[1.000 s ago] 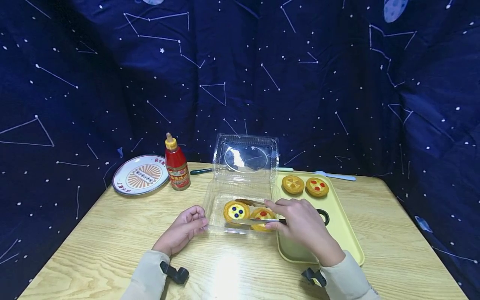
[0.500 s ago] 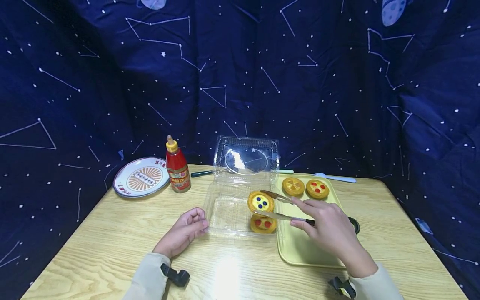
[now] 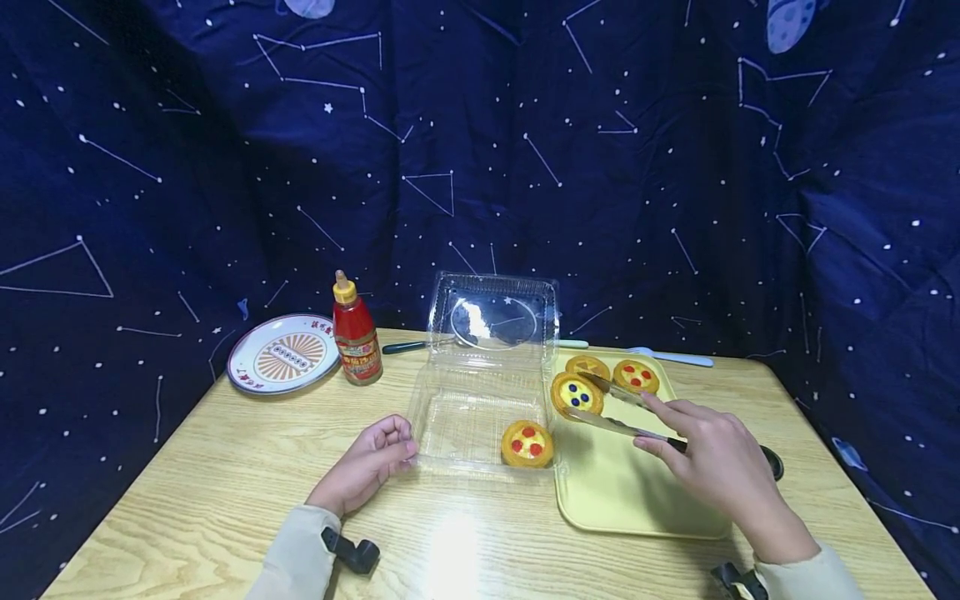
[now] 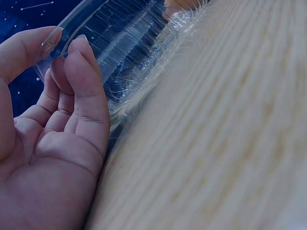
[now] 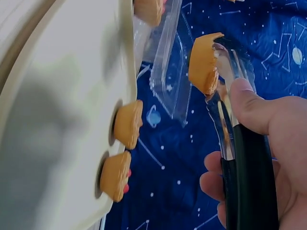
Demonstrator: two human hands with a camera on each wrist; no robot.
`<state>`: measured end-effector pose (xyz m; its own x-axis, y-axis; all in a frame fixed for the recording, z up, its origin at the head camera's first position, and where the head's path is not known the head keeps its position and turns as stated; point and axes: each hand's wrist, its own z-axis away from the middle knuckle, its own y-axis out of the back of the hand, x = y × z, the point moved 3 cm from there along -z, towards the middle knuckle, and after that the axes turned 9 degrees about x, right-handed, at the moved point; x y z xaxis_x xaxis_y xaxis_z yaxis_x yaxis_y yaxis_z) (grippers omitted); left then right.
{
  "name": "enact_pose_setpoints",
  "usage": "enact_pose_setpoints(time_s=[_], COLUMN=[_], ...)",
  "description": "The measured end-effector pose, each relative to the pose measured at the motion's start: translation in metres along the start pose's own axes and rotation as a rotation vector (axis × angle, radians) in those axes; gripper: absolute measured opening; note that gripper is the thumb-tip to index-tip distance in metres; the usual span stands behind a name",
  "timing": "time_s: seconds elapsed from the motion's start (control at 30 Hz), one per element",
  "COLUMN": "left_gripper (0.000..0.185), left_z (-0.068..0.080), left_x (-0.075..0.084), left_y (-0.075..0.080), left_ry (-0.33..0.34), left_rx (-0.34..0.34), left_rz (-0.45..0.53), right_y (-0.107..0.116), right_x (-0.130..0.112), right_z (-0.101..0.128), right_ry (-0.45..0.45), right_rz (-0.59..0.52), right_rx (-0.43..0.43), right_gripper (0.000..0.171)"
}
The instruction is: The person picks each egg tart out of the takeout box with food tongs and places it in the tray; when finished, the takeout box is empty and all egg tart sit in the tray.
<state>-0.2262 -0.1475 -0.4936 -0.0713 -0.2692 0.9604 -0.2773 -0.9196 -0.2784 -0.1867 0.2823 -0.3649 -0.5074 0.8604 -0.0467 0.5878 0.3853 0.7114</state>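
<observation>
My right hand (image 3: 716, 468) grips metal tongs (image 3: 611, 408) with a black handle (image 5: 249, 182). The tongs clamp a tart with blue dots (image 3: 575, 393) and hold it above the yellow tray (image 3: 622, 492), near its far left corner; its pastry side (image 5: 204, 62) shows in the right wrist view. A tart with red dots (image 3: 527, 442) lies in the clear plastic clamshell box (image 3: 468, 412). My left hand (image 3: 367, 467) rests on the table with curled fingers (image 4: 79, 81) touching the box's near left corner (image 4: 124, 72).
Two more tarts (image 3: 636, 375) sit at the tray's far end. A red sauce bottle (image 3: 355, 333) and a patterned plate (image 3: 281, 357) stand at the back left. Cutlery (image 3: 671, 356) lies behind the box and tray. The box lid (image 3: 492, 321) stands upright.
The tongs lifted the blue-dotted tart out of the clamshell box and carried it right, over the yellow tray. The left hand stayed at the box's corner.
</observation>
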Motion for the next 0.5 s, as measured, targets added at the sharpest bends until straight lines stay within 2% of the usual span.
enact_pose_setpoints(time_s=[0.17,0.5], left_gripper=[0.012,0.012], left_z=[0.000,-0.001], left_x=[0.000,-0.002], left_y=[0.000,0.000], left_ry=[-0.002,-0.006], left_rx=[-0.007,-0.013], left_rz=[0.004,0.002], right_y=[0.003,-0.004], right_x=[0.011,0.033], right_z=[0.005,0.013], right_ry=[-0.040,-0.135], right_rz=[0.011,0.040], right_rx=[-0.025,-0.167], right_gripper=[0.059,0.057])
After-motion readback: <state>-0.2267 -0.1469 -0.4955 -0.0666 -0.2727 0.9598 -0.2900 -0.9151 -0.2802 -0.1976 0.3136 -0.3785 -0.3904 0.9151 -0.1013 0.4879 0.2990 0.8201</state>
